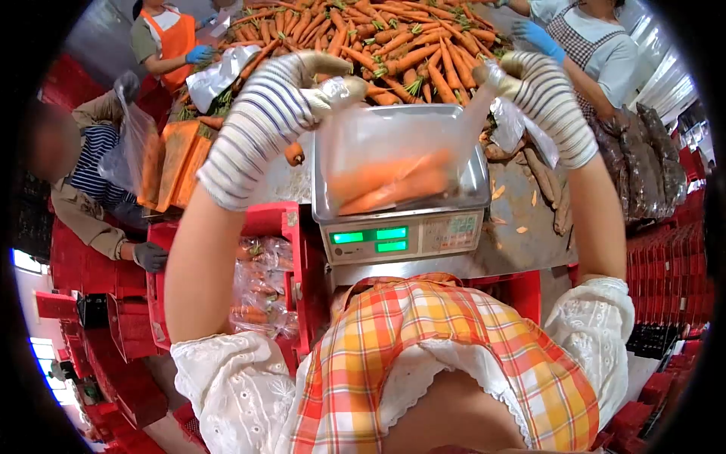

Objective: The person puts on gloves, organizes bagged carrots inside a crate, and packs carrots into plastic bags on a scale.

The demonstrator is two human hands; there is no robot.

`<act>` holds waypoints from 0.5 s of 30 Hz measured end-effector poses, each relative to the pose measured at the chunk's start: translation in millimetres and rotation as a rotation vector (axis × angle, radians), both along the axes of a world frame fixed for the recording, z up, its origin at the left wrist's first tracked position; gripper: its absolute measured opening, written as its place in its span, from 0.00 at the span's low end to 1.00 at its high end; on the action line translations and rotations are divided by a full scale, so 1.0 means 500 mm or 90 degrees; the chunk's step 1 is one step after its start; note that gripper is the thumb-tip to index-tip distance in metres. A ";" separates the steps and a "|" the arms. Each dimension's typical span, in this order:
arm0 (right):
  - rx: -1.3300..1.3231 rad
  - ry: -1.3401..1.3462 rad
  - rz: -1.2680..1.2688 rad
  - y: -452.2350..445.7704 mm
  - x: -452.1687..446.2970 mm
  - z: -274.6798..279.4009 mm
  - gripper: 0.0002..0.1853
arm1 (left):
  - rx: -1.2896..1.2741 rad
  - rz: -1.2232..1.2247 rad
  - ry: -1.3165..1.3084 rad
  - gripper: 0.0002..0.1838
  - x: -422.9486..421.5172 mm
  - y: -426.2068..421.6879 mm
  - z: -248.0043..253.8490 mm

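Note:
A clear plastic bag (389, 140) with a few carrots (393, 181) inside is stretched between my two gloved hands, blurred by motion. My left hand (283, 102), in a striped knit glove, pinches its upper left corner. On the other side, my right hand (541, 94) in a matching glove grips the upper right corner. Directly beneath is a digital weighing scale (404, 238) with a metal pan and lit green displays. Whether the bag's bottom touches the pan, I cannot tell. Behind the bag lies a large heap of carrots (408, 45).
A red crate (295, 265) with bagged carrots stands left of the scale. Co-workers occupy the far left, left and right, one with a blue glove (538, 39). Dark wrapped bundles (639, 166) lie at right. Stacked red crates (669, 268) line the right side.

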State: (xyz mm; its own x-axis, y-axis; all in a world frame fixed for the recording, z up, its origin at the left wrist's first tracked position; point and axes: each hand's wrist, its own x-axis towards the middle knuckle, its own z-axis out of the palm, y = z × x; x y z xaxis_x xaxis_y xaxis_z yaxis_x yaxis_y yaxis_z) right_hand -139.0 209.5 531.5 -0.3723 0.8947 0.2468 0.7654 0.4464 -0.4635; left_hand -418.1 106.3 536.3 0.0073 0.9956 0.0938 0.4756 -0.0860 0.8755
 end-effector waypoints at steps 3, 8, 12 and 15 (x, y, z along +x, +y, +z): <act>-0.254 0.392 0.276 -0.016 -0.052 -0.110 0.17 | -0.016 -0.127 -0.285 0.35 0.033 0.044 -0.076; 0.052 0.292 0.298 -0.094 -0.133 -0.161 0.24 | -0.084 -0.182 -0.493 0.45 0.110 0.070 -0.165; -0.451 0.603 0.251 -0.028 -0.110 -0.201 0.19 | -0.084 -0.188 -0.229 0.44 0.086 0.102 -0.212; 0.002 0.366 0.240 -0.023 -0.102 -0.242 0.11 | -0.131 -0.091 -0.429 0.30 0.049 0.109 -0.216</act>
State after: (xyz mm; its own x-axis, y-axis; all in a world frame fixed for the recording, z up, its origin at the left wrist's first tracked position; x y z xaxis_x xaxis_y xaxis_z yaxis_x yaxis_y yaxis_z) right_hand -190.2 198.1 410.4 -0.4677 0.7287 0.5003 0.1903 0.6357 -0.7481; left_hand -393.6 160.8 428.2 0.1454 0.9872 -0.0649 -0.1774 0.0906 0.9800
